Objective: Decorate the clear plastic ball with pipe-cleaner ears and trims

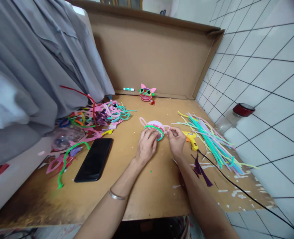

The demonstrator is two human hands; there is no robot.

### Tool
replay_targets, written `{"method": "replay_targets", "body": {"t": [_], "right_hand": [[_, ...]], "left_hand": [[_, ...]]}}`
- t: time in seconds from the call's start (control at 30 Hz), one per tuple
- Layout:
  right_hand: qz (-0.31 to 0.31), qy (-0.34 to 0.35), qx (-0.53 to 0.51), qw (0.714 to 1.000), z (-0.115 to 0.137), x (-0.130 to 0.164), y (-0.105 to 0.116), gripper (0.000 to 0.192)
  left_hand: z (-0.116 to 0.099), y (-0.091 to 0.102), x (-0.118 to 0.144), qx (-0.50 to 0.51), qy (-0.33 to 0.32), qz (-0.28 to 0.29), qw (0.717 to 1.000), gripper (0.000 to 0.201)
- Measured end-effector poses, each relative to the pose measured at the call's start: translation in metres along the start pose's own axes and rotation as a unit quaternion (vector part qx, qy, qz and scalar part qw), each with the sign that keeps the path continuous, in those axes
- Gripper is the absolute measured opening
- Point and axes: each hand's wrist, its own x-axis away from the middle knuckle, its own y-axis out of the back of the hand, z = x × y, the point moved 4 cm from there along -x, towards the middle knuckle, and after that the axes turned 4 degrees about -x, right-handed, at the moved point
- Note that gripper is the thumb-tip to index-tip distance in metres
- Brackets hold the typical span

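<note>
Grip, both hands: left hand [146, 145] and right hand [177, 141] pinch a pink pipe-cleaner piece [155, 127] with a green band, mid-tabletop [147, 196]; yellow glue gun [192, 139] just beside the right hand, black cord trailing off; straight pipe cleaners [211, 141] further right; black phone [94, 159] left; tangled coloured pipe cleaners [99, 116] beyond it; finished pink figure [147, 93] against the cardboard back; red-lidded jar [234, 118] on the tiles.

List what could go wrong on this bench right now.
1. The yellow glue gun lies right beside the right hand; if hot, its tip might burn a wrist.
2. Its black cord trails off the table's front edge, so a snag could drag the gun.
3. The black phone lies near loose pipe cleaners and could get glue drips.
</note>
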Motion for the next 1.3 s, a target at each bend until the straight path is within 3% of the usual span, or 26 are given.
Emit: {"method": "replay_targets", "body": {"t": [0.6,1.3], "right_hand": [[-0.004,-0.027,-0.045,0.999,-0.0064,0.0013,-0.0032,0.019],[-0.017,-0.037,-0.031,0.999,-0.0066,-0.0030,0.0000,0.021]], "left_hand": [[-0.0019,0.0016,-0.0022,0.006,-0.007,-0.010,1.000,0.027],[-0.0017,-0.0063,-0.0018,0.032,-0.008,0.023,0.999,0.033]]}}
